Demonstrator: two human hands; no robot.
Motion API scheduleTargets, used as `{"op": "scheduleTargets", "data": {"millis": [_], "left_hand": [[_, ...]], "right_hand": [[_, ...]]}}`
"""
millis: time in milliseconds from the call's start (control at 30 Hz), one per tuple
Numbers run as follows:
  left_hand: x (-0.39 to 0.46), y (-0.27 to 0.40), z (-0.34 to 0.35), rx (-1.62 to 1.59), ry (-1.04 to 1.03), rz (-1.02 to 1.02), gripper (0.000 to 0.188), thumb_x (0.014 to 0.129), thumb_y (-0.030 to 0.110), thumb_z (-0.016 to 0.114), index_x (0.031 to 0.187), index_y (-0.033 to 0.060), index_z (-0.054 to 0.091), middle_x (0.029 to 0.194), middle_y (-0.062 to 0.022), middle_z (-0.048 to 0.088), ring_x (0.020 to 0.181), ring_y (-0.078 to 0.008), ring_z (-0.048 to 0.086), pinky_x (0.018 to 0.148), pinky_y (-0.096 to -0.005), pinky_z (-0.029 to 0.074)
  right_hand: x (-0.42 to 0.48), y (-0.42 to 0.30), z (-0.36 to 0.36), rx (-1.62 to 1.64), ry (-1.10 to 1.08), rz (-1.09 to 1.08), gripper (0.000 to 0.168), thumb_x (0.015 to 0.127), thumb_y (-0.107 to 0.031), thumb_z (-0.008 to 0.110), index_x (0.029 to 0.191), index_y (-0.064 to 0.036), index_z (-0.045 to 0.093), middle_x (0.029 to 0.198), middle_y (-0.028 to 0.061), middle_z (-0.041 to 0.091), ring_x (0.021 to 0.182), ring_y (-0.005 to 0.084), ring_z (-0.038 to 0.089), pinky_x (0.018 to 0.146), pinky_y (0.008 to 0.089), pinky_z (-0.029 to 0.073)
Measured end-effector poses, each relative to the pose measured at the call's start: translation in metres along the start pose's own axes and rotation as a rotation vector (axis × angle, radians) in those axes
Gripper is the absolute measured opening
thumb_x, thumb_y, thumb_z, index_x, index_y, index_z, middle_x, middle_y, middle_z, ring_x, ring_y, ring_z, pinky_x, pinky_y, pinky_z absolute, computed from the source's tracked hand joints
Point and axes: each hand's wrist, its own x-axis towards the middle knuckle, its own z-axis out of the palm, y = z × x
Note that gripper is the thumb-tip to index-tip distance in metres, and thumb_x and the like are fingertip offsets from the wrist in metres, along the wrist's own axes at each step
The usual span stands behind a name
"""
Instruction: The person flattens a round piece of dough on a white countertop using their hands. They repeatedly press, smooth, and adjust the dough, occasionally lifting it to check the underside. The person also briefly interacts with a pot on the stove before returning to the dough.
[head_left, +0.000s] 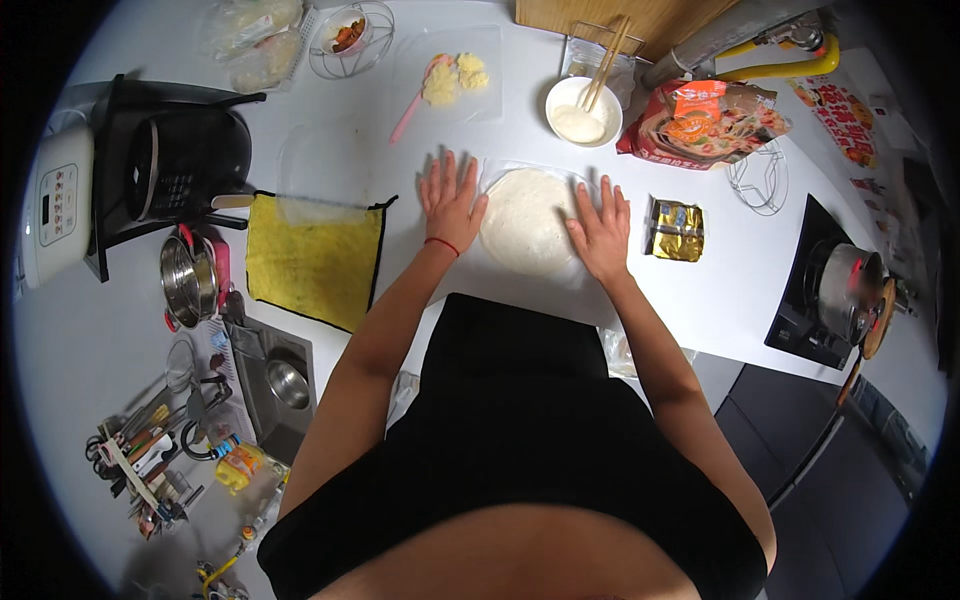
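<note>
A flat round of pale dough (527, 225) lies on a clear plastic sheet (495, 168) in front of me on the white counter. At its left edge rests my left hand (452, 199), palm down with fingers spread. My right hand (602, 229) lies over the dough's right edge, its thumb on the dough and its fingers apart. Neither hand holds anything. Beyond the dough, a white bowl (583, 135) contains a pale substance, with wooden chopsticks (606, 64) standing in it. A gold foil packet (676, 230) is to the right of my right hand.
A yellow cloth (315, 259) is spread at the left. Farther back, a pink spoon (407, 116) and yellow mashed lumps (442, 82) sit on a clear sheet. A red food bag (701, 124) stands back right, and a pot (847, 281) is on the black cooktop (795, 330).
</note>
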Motion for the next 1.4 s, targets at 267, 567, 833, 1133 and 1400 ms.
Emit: {"op": "scheduleTargets", "data": {"millis": [267, 567, 833, 1133, 1400], "left_hand": [[0.045, -0.001, 0.016, -0.515, -0.201, -0.422, 0.028, 0.087, 0.028, 0.076, 0.107, 0.0092, 0.072, 0.108, -0.0102, 0.074, 0.104, -0.0249, 0.069, 0.087, -0.0379, 0.055], [0.067, -0.021, 0.016, -0.439, -0.476, -0.34, 0.02, 0.087, 0.032, 0.075, 0.097, 0.0148, 0.077, 0.097, -0.0049, 0.077, 0.092, -0.0253, 0.073, 0.082, -0.0386, 0.057], [0.068, -0.031, 0.02, -0.554, -0.474, -0.244, 0.02, 0.091, 0.022, 0.073, 0.101, 0.0048, 0.075, 0.096, -0.0108, 0.077, 0.087, -0.0229, 0.073, 0.08, -0.0354, 0.056], [0.066, -0.029, 0.016, -0.513, -0.455, -0.219, 0.017, 0.091, 0.019, 0.073, 0.101, 0.0056, 0.075, 0.096, -0.0108, 0.077, 0.087, -0.0235, 0.074, 0.081, -0.0361, 0.057], [0.065, -0.029, 0.018, -0.531, -0.418, -0.216, 0.017, 0.091, 0.021, 0.073, 0.101, 0.0066, 0.075, 0.096, -0.0088, 0.077, 0.087, -0.0218, 0.074, 0.081, -0.0353, 0.057]], "right_hand": [[0.057, -0.06, 0.028, 0.029, -0.094, -0.165, 0.061, 0.097, -0.051, 0.061, 0.15, -0.022, 0.053, 0.165, 0.0144, 0.029, 0.151, 0.0401, 0.026, 0.124, 0.0582, 0.019], [0.06, -0.09, 0.033, -0.013, -0.167, -0.209, 0.06, 0.096, -0.052, 0.061, 0.147, -0.021, 0.057, 0.166, 0.0127, 0.029, 0.152, 0.0391, 0.026, 0.124, 0.0589, 0.017], [0.041, -0.112, 0.037, -0.024, -0.199, -0.173, 0.063, 0.094, -0.053, 0.063, 0.15, -0.024, 0.053, 0.167, 0.0082, 0.028, 0.152, 0.0365, 0.027, 0.124, 0.0601, 0.016], [0.024, -0.136, 0.035, -0.067, -0.226, -0.141, 0.065, 0.092, -0.053, 0.065, 0.15, -0.026, 0.053, 0.168, 0.0051, 0.027, 0.152, 0.0337, 0.026, 0.123, 0.0635, 0.015], [-0.005, -0.15, 0.034, -0.093, -0.29, -0.13, 0.066, 0.091, -0.053, 0.066, 0.151, -0.029, 0.051, 0.167, 0.0027, 0.028, 0.153, 0.0322, 0.026, 0.122, 0.0648, 0.019]]}}
